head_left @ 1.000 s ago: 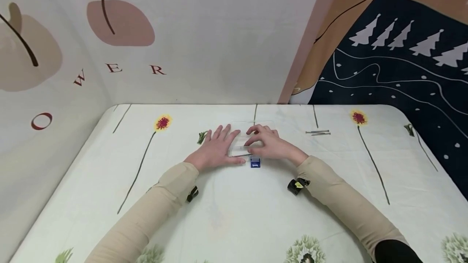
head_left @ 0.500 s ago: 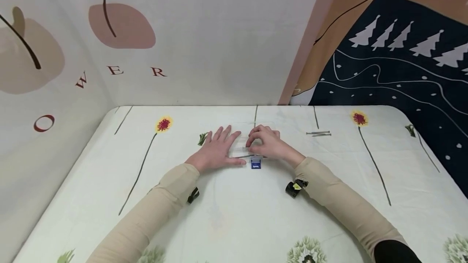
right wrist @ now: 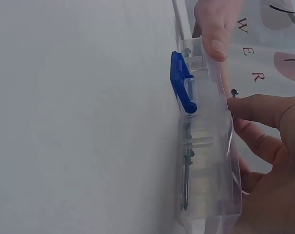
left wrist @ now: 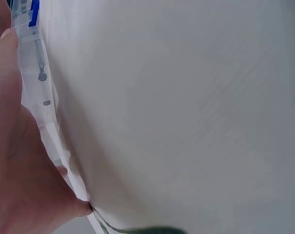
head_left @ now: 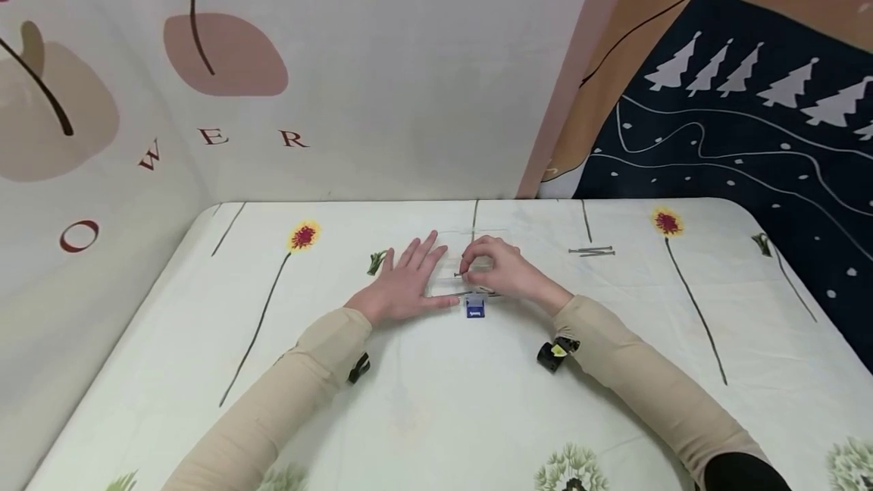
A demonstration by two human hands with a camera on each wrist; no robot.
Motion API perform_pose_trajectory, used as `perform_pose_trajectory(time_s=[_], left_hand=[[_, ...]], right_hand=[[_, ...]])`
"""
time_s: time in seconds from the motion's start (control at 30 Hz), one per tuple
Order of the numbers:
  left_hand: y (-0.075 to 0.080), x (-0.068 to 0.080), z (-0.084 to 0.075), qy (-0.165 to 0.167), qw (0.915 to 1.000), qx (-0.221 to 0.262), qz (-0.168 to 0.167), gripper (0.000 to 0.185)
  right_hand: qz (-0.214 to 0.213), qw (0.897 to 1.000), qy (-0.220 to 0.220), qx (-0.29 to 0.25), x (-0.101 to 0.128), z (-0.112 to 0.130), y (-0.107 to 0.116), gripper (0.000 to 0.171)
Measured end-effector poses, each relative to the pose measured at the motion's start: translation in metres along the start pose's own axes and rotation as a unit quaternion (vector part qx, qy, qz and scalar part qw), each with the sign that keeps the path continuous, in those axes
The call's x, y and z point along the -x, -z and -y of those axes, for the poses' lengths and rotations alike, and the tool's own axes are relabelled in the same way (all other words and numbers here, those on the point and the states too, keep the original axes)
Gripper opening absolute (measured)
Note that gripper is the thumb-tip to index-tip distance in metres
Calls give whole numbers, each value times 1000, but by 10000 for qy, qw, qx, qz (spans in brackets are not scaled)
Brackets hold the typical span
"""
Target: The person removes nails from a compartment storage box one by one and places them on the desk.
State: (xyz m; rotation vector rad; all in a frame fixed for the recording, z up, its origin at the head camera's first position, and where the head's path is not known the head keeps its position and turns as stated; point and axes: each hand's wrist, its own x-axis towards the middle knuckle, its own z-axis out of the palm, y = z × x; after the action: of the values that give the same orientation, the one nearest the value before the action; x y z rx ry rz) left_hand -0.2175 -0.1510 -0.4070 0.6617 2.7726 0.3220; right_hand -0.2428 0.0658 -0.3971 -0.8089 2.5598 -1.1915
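Observation:
A clear plastic box (right wrist: pixel 208 180) with a blue latch (head_left: pixel 475 308) on its near side lies between the hands. Through its wall in the right wrist view, a nail (right wrist: pixel 186 185) shows along the near side. My left hand (head_left: pixel 401 280) rests at the box's left end, fingers spread and thumb along the near edge. Above the box, my right hand (head_left: pixel 503 270) pinches a nail (right wrist: pixel 235 91) between thumb and forefinger; its head sticks out past the fingertips. The rest of that nail is mostly hidden by the fingers.
Several loose nails (head_left: pixel 592 251) lie on the table to the right of the box. A flower-print cloth (head_left: pixel 436 415) covers the table. Behind it hangs a pale printed curtain (head_left: pixel 409 97), with a dark tree-patterned cloth (head_left: pixel 736 135) at the right.
My right hand's fingers have closed together over the box, and a nail head now shows at their tips. The left hand stays in place on the box.

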Motion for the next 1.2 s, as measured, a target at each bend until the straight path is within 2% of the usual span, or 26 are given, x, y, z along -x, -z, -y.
perform_pose_trajectory(time_s=[0.2, 0.37, 0.63, 0.93, 1.2], left_hand=[[0, -1, -1, 78, 9999, -16, 127, 97], [1, 0, 0, 94, 9999, -4, 98, 98], [0, 1, 0, 77, 9999, 70, 24, 102], [1, 2, -1, 141, 9998, 167, 38, 104], [0, 2, -1, 101, 9998, 174, -4, 103]], right_hand=[[-286, 9989, 193, -313, 3, 0, 7, 8], [-268, 9980, 144, -556, 6, 0, 12, 6], [-333, 9957, 517, -697, 13, -9, 17, 9], [-395, 9958, -61, -819, 25, -20, 31, 10], [-371, 9970, -120, -675, 34, -30, 38, 11]])
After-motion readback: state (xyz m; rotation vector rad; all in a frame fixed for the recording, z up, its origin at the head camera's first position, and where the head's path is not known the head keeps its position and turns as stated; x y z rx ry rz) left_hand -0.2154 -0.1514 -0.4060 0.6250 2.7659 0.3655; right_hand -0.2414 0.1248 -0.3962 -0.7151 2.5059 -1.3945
